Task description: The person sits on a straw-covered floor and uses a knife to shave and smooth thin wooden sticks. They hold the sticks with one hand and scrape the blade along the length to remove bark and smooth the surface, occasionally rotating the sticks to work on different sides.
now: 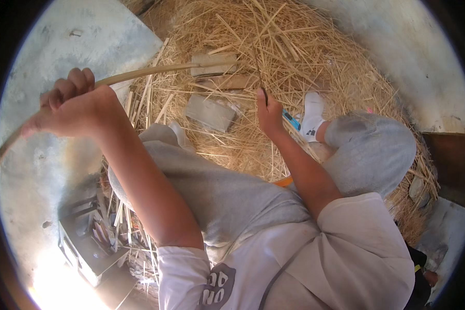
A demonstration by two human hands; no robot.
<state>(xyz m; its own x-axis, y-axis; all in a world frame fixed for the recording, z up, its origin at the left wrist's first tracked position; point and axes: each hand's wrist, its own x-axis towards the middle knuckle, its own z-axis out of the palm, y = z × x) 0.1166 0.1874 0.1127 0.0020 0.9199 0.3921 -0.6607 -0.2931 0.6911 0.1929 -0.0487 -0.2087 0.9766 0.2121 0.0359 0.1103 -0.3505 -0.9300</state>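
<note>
My left hand point(70, 101) is raised at the left, its fingers wrapped round a long, bent, pale strip of bamboo or cane point(139, 74). The strip's far end reaches over a grey brick point(222, 67) in the middle. My right hand point(270, 114) is closed on the handle of a thin, dark-bladed knife point(258, 67), which points away from me. Its blade stands to the right of the strip's end; I cannot tell whether they touch. Beside the right hand, near my socked foot point(313, 111), lies a blue object point(291, 119).
Pale shavings point(336, 62) cover the floor ahead and to the right. A second grey brick point(210, 112) and a wooden board point(226, 81) lie among them. A crate point(82, 253) with scraps stands at lower left. Pale walls point(408, 46) rise at the sides.
</note>
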